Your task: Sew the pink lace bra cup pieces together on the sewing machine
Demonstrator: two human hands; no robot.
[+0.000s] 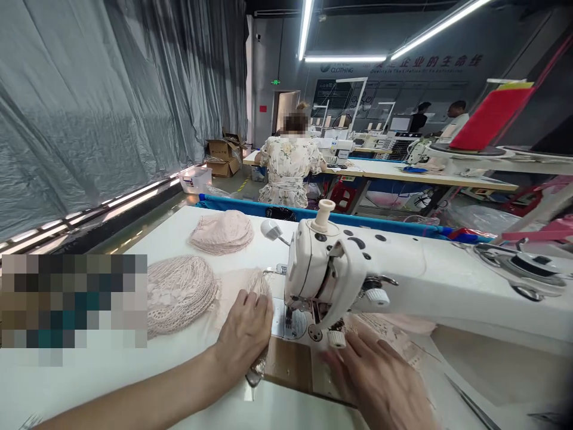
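A white sewing machine (pixel 308 263) stands in front of me, its needle area over a metal plate (pixel 280 319). Just left of the plate, my left hand (pixel 244 328) is closed with curled fingers on a pale pink lace piece (pixel 257 283). Under its heel shows a shiny, narrow object (pixel 255 376) that I cannot make out. Right of the needle, my right hand (pixel 380 376) reaches forward with fingers stretched out, its thumb side blurred. Its fingertips are close to more pink lace (pixel 394 337) lying behind the machine head; whether they touch it is unclear.
Left on the white table are a stack of lace pieces (pixel 183 292) and a pink fabric stack (pixel 221 232). Pointed metal tweezers or blades (pixel 470 400) lie at right. A red thread cone (pixel 490 116) stands above. A person (pixel 290 161) sits ahead at another table.
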